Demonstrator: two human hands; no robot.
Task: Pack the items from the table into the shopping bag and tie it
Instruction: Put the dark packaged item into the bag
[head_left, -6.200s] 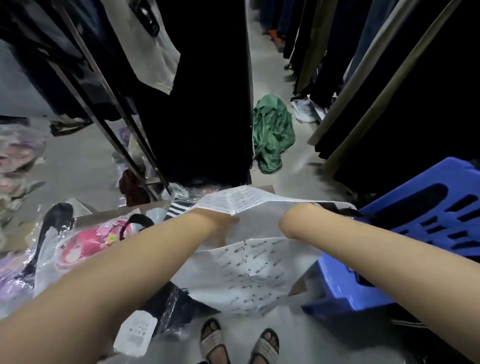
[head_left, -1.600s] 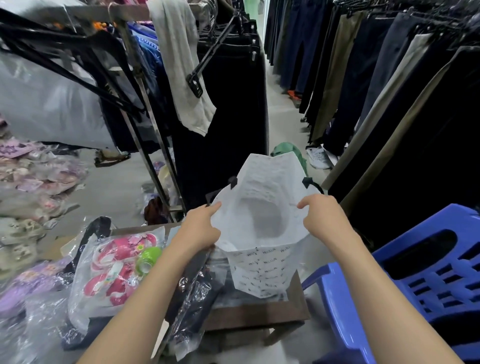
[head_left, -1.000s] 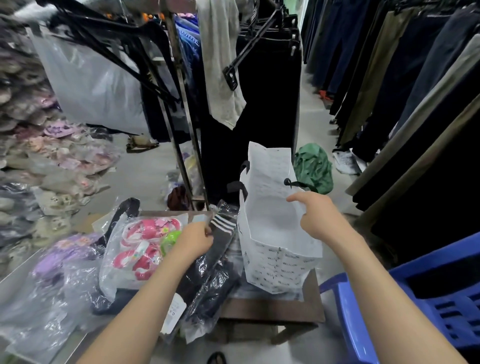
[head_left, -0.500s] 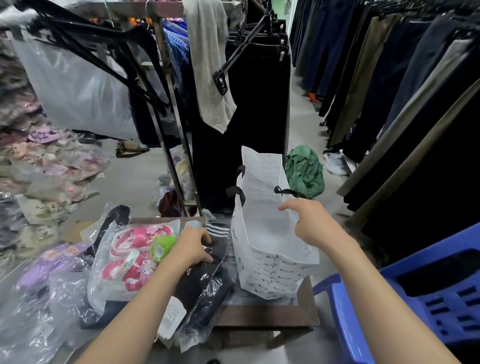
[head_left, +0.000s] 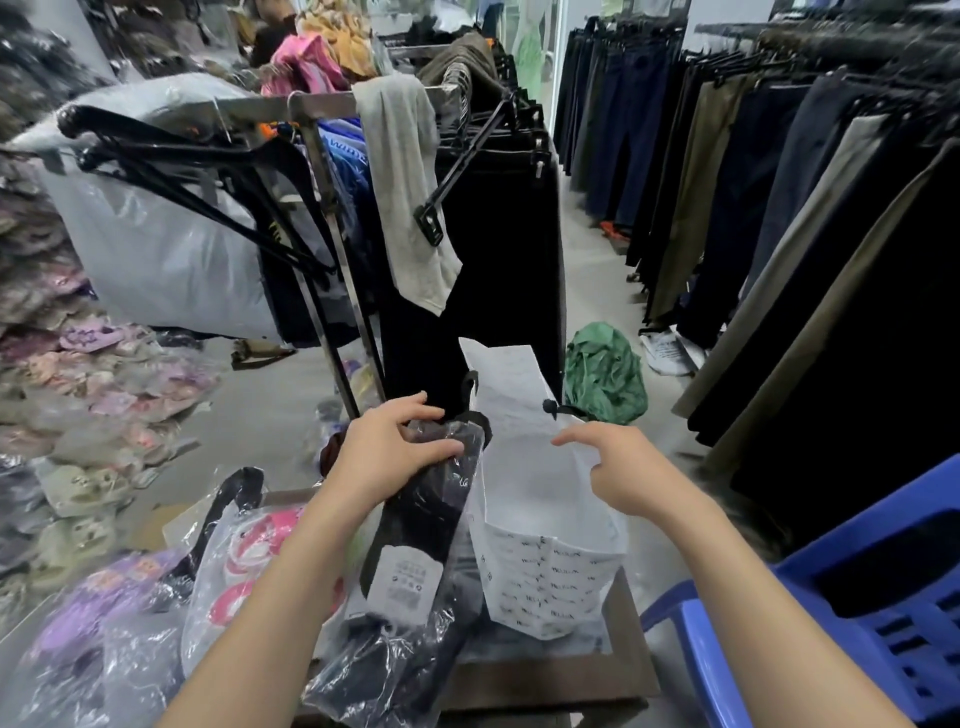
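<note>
Had a pink-and-white packet (head_left: 249, 566) lying at the left of the table (head_left: 561, 675). Gripped the black garment packet (head_left: 415, 545) with the left hand (head_left: 387, 457), thumb across the clear plastic and fingers curled round its top, and held it on end just beside the shopping bag (head_left: 545, 561). Had that bag standing on the table, mouth open, tall back panel up. Pinched its right rim with the right hand (head_left: 618, 467), index finger stretched out.

Risked, most likely, snagging the slippery wrapper on the near rim, folding the mouth shut or tipping the light bag toward the blue chair (head_left: 831, 597). Risked too a slip, given a one-handed hold on loose plastic.

Could not read the white label (head_left: 402, 577) on the garment packet: small print and symbols only. Made out a short word repeated in rows across the bag, too small to spell with confidence.
</note>
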